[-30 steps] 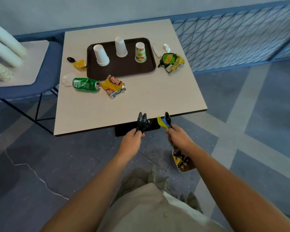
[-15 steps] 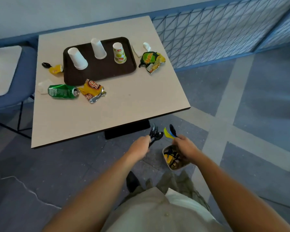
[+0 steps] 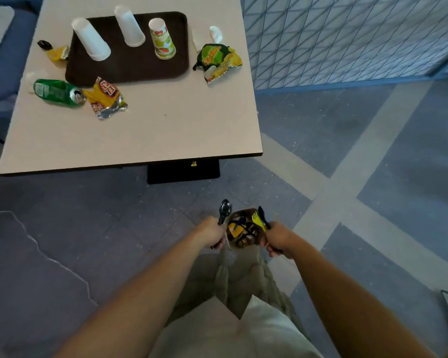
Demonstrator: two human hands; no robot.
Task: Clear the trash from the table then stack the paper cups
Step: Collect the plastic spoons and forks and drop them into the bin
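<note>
The left grip (image 3: 211, 232) is closed round some black spoons (image 3: 224, 209). Their round ends stick up out of the fist. The right grip (image 3: 278, 239) is closed round a yellow fork (image 3: 256, 218) with a dark spoon beside it. Both grips hang low over the floor, near the person's legs, with a small bin (image 3: 243, 239) between them. The bin sits on the floor and has yellow and black bits in it. I think the spoons and fork are going in there, so that bit of clearing is nearly done.

A lot is left. Up on the surface (image 3: 140, 130), far from the grips, a squashed green can (image 3: 58, 91) lies on the left. A yellow and red wrapper (image 3: 106, 99) is just beside it. A white scrap (image 3: 33, 76) sits by the can too. A chip bag (image 3: 217, 60) lies on the right, with a scrunched white paper (image 3: 215, 33) behind it. A small yellow packet (image 3: 56, 52) lies at the far left, by the tray (image 3: 130, 65).

The paper cups are not stacked yet. All three stand upside down on the brown tray, each apart from the others. Two are plain white (image 3: 91, 40) (image 3: 130, 27). One is a printed cup (image 3: 162, 38) with red and green pictures. They look whole, not squashed, so I think they will slide over each other easily.
</note>
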